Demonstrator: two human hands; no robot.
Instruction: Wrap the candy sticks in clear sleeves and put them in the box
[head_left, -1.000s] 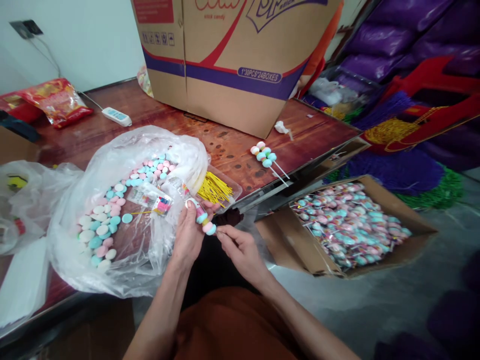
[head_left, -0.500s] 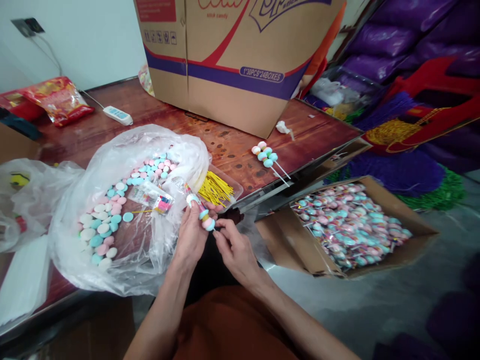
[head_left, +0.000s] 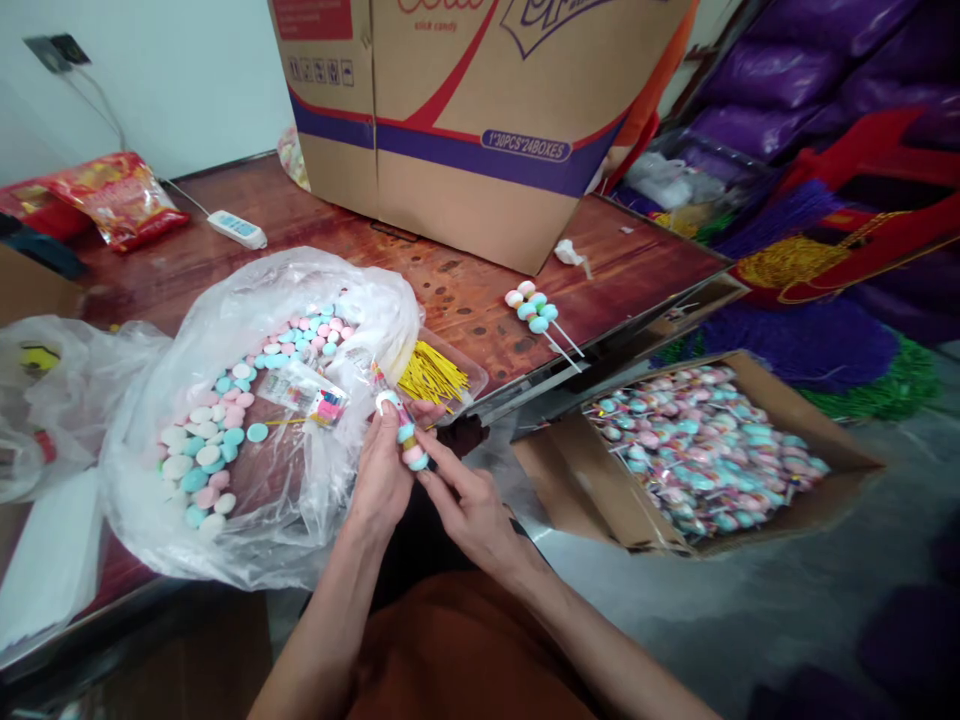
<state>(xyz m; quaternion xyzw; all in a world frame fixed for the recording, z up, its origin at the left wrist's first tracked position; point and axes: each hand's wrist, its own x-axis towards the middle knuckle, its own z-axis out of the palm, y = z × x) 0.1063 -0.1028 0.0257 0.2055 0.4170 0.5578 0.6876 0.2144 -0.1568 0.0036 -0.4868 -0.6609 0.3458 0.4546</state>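
My left hand (head_left: 381, 475) is closed round a candy stick (head_left: 409, 442) of pastel discs, white, blue, yellow and pink, in what looks like a clear printed wrapper. My right hand (head_left: 472, 510) pinches the lower end of the same candy stick, thumb and forefinger pressed to it. Just behind my left hand lie yellow twist ties (head_left: 431, 375) in a clear tray. A clear plastic bag (head_left: 277, 275) spreads to the left with loose pink, blue and white candies (head_left: 217, 435) in it. Printed clear wrappers (head_left: 315, 398) lie among them.
Two candy sticks (head_left: 534, 308) lie near the table's right edge. Lower right, an open carton (head_left: 585, 500) holds many wrapped candy sticks (head_left: 697, 450). A large cardboard box (head_left: 465, 190) stands at the back. A white power strip (head_left: 236, 229) and a red snack bag (head_left: 116, 200) sit at the left.
My right hand has moved slightly left and up, its fingers now against the candy stick's lower end. My left hand keeps its hold and has hardly moved.
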